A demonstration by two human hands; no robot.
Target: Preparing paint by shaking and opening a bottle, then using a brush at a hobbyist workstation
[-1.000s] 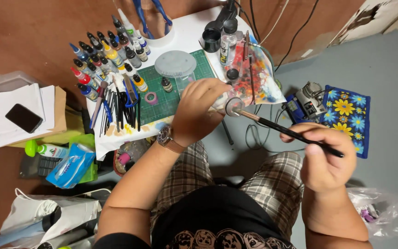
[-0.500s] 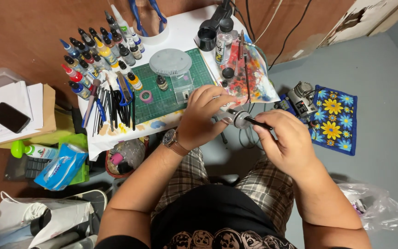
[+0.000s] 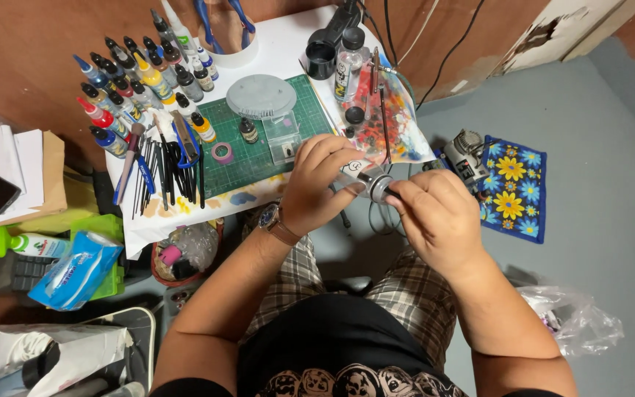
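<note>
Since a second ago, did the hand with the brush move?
Yes. The right hand came in from near the flowered cloth toward the small jar in the left hand.

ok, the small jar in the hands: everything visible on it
The small jar looks like clear glass or plastic with a pale label and a round open mouth with a dark rim. It lies tilted on its side above the lap, mouth toward the right hand. The left hand wraps its body; the right hand's fingertips meet its mouth. Contents cannot be made out.
</note>
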